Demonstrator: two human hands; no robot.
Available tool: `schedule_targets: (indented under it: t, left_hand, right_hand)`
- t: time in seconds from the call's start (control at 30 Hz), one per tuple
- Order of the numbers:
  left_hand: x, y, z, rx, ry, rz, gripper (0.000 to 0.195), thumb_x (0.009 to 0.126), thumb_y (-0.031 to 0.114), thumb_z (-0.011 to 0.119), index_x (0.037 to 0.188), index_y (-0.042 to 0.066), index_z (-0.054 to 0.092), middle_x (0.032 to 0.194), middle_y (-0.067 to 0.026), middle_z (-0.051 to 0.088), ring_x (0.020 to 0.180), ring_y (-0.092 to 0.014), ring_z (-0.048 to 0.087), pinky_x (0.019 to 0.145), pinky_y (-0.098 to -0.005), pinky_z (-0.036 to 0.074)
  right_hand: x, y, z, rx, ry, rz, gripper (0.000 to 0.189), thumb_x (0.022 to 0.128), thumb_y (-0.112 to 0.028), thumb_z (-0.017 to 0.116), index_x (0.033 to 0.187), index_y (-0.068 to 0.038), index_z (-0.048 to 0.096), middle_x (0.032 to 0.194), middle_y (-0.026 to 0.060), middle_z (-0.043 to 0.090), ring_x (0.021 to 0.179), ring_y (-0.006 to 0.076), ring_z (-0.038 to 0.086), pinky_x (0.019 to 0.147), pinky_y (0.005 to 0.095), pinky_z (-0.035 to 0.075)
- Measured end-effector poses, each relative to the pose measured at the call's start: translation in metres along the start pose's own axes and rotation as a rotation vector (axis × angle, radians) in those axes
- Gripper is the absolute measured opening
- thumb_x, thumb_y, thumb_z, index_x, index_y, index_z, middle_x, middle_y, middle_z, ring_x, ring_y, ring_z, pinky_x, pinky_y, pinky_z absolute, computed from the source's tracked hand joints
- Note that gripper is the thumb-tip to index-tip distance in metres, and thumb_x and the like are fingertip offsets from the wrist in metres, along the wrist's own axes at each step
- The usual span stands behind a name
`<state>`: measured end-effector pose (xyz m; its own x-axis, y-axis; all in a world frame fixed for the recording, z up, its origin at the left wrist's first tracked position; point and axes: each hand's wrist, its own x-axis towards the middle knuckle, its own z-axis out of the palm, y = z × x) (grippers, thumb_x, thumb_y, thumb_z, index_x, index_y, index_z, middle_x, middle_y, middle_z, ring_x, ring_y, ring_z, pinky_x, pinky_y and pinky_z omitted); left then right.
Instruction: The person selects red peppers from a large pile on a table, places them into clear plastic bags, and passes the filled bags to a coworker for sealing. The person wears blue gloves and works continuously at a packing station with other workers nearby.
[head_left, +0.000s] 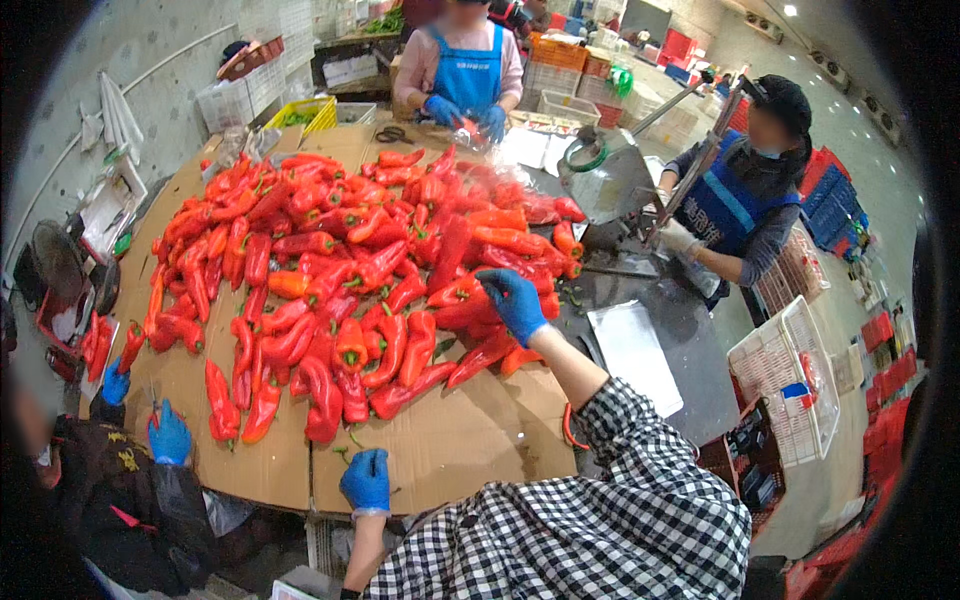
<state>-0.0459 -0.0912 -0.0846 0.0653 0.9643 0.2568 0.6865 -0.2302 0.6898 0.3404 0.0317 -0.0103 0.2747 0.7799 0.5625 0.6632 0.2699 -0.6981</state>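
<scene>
My left hand (365, 480), in a blue glove, rests curled at the front edge of the cardboard-covered table (442, 450). Small green stem pieces (342, 452) lie just beyond its fingers; whether anything is inside the fist is hidden. My right hand (516, 301), also gloved in blue, reaches over the right side of a large heap of long red peppers (360, 262). Its fingers are bent and apart, with no pepper visibly held. Several peppers (480, 356) lie just below that hand, while a curved red pepper (223, 401) lies at the heap's front left.
To the left, a co-worker's gloved hands (169, 435) hold a pepper (132, 345) and scissors. Another co-worker (469, 75) handles a bagged pepper across the table. A third (739, 195) stands by a metal frame (701, 154). A white sheet (636, 356) and white crate (787, 375) are at right.
</scene>
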Motion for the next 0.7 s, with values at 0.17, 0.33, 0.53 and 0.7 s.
schedule_targets:
  t: [0.17, 0.33, 0.53, 0.7]
  left_hand:
    - [0.006, -0.004, 0.002, -0.118, 0.068, -0.006, 0.008, 0.081, 0.012, 0.065, 0.085, 0.007, 0.069, 0.081, -0.0105, 0.066, 0.071, -0.028, 0.063, 0.065, -0.0346, 0.05]
    - [0.036, 0.004, -0.04, 0.231, 0.403, 0.174, 0.07, 0.068, 0.02, 0.079, 0.13, 0.006, 0.048, 0.126, -0.018, 0.053, 0.115, -0.036, 0.049, 0.094, -0.0427, 0.041]
    - [0.084, -0.001, -0.035, 0.148, -0.059, 0.196, 0.11, 0.055, 0.029, 0.087, 0.145, 0.016, 0.026, 0.143, -0.0206, 0.03, 0.128, -0.04, 0.035, 0.105, -0.0463, 0.032]
    - [0.079, 0.024, 0.011, 0.133, 0.047, 0.071, 0.112, 0.054, 0.027, 0.087, 0.146, 0.02, 0.025, 0.142, -0.0247, 0.029, 0.127, -0.042, 0.034, 0.103, -0.0478, 0.033]
  right_hand:
    - [-0.072, -0.056, -0.01, -0.28, -0.263, -0.142, 0.048, 0.076, -0.022, 0.072, 0.122, -0.016, 0.057, 0.119, 0.0111, 0.057, 0.111, 0.0342, 0.052, 0.096, 0.0442, 0.04]
    - [-0.129, -0.048, -0.027, -0.688, -0.386, 0.055, 0.098, 0.056, -0.043, 0.082, 0.141, -0.028, 0.037, 0.151, 0.007, 0.025, 0.141, 0.036, 0.014, 0.103, 0.0689, 0.012]
    - [-0.113, -0.028, -0.015, -0.74, -0.287, -0.005, 0.078, 0.064, -0.036, 0.079, 0.134, -0.038, 0.045, 0.151, 0.0069, 0.023, 0.14, 0.0396, 0.012, 0.103, 0.0699, 0.011]
    - [-0.114, -0.004, -0.005, -0.762, -0.207, -0.086, 0.066, 0.067, -0.03, 0.076, 0.127, -0.043, 0.052, 0.152, 0.0066, 0.022, 0.14, 0.0429, 0.01, 0.104, 0.0675, 0.012]
